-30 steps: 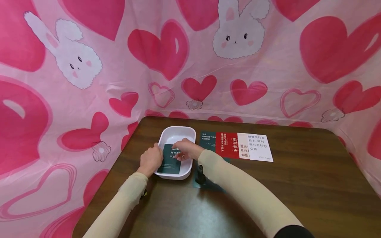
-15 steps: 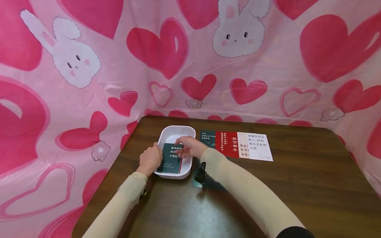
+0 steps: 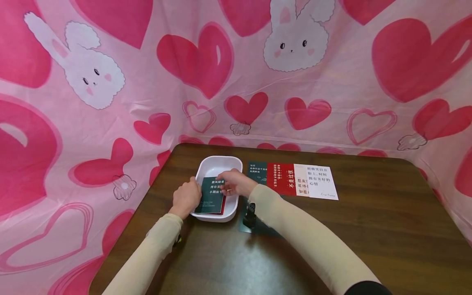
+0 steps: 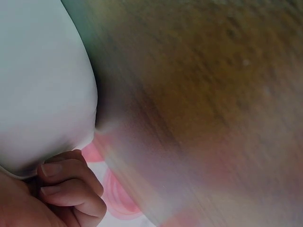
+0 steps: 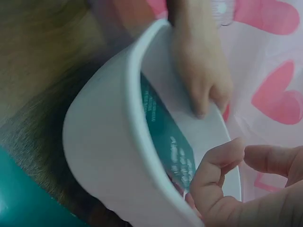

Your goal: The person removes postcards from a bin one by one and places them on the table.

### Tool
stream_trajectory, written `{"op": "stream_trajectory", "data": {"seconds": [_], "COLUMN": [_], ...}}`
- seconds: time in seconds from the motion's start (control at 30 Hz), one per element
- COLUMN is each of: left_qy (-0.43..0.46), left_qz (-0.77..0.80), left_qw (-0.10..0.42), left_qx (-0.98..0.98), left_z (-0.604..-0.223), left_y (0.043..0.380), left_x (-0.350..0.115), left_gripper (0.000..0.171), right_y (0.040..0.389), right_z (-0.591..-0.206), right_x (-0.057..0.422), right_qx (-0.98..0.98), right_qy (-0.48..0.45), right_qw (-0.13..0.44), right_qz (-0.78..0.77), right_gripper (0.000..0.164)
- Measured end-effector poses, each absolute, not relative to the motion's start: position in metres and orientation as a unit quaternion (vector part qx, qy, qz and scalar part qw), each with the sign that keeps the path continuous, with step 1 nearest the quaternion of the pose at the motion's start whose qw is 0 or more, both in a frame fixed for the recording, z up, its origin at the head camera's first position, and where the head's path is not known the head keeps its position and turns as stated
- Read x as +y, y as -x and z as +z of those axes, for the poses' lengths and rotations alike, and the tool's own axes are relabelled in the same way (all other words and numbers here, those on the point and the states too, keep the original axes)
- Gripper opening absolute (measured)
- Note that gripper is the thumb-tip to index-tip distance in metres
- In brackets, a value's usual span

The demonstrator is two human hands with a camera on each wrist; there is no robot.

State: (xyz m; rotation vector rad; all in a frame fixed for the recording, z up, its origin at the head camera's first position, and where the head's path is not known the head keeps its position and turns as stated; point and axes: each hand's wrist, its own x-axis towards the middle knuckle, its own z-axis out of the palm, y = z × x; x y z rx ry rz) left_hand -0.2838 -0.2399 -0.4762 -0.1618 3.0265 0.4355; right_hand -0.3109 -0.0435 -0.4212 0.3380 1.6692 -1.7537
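The dark green card [image 3: 208,201], white-lettered, lies over a red card [image 3: 223,206] in the box [image 3: 215,218]. The left hand [image 3: 186,197] grips the box; whether the right hand [image 3: 237,182] pinches the green card's edge is unclear.

We log a white tray [image 3: 214,166], a dark green card [image 3: 208,201] lettered in white, brown wood-grain table [image 3: 368,233], pink backdrop [image 3: 250,78] with heart-and-rabbit print, cream sleeves [image 3: 306,239].
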Motion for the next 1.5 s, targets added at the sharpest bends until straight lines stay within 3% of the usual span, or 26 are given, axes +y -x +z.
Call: {"op": "stream_trajectory", "data": {"seconds": [0.23, 0.43, 0.7, 0.87, 1.13, 1.5], "left_qy": [0.055, 0.055, 0.061, 0.061, 0.057, 0.057], "left_qz": [0.149, 0.162, 0.165, 0.159, 0.152, 0.155], "left_qw": [0.045, 0.051, 0.045, 0.041, 0.038, 0.035], "left_qx": [0.986, 0.984, 0.983, 0.985, 0.986, 0.986], "left_z": [-0.476, -0.476, -0.476, -0.475, -0.475, -0.477], "left_y": [0.283, 0.282, 0.282, 0.282, 0.282, 0.281], "left_x": [-0.241, -0.242, -0.242, -0.241, -0.241, -0.241], "left_gripper": [0.043, 0.044, 0.045, 0.044, 0.043, 0.042], "right_y": [0.303, 0.299, 0.297, 0.296, 0.297, 0.303], "right_z": [-0.43, -0.433, -0.434, -0.432, -0.428, -0.432], "right_x": [-0.054, -0.059, -0.059, -0.056, -0.05, -0.045], "right_qx": [0.752, 0.838, 0.845, 0.855, 0.869, 0.882], "right_qy": [-0.048, -0.007, -0.005, 0.012, 0.017, 0.016], "right_qw": [0.262, 0.202, 0.199, 0.186, 0.172, 0.171], "right_qz": [-0.603, -0.506, -0.496, -0.484, -0.464, -0.439], "right_gripper": [0.036, 0.052, 0.066, 0.056, 0.018, 0.015]}}
